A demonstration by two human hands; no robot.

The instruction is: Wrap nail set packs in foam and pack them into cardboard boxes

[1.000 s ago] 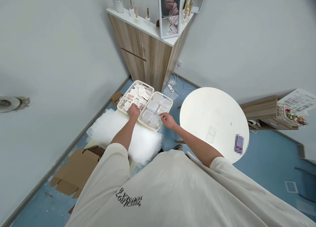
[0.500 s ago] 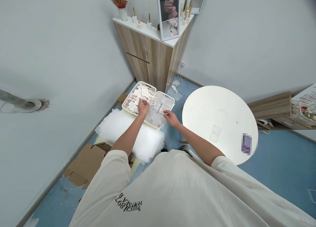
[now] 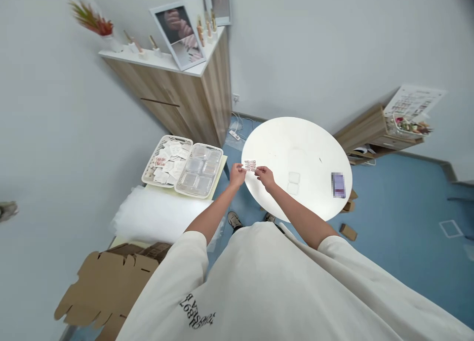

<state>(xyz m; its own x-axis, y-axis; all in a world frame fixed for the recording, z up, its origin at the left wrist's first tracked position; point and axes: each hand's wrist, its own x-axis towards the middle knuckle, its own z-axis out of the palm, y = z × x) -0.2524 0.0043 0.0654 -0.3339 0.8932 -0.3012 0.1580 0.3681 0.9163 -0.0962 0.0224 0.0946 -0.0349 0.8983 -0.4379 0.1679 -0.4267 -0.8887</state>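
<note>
Small printed card (image 3: 250, 165) held up between both hands, L grip (image 3: 237, 175) & R grip (image 3: 265, 177) closed on its short ends, just over near edge of round white tabletop (image 3: 296, 143). Best kept flat, fingers at edges only. Off L: white basket of loose cards (image 3: 150, 170), clear divided tray (image 3: 176, 185).

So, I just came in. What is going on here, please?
A person holds a small printed card up between the left hand and the right hand, over the edge of a round white table. To the left of the hands, a white basket full of small cards sits beside a clear plastic tray with compartments.
</note>
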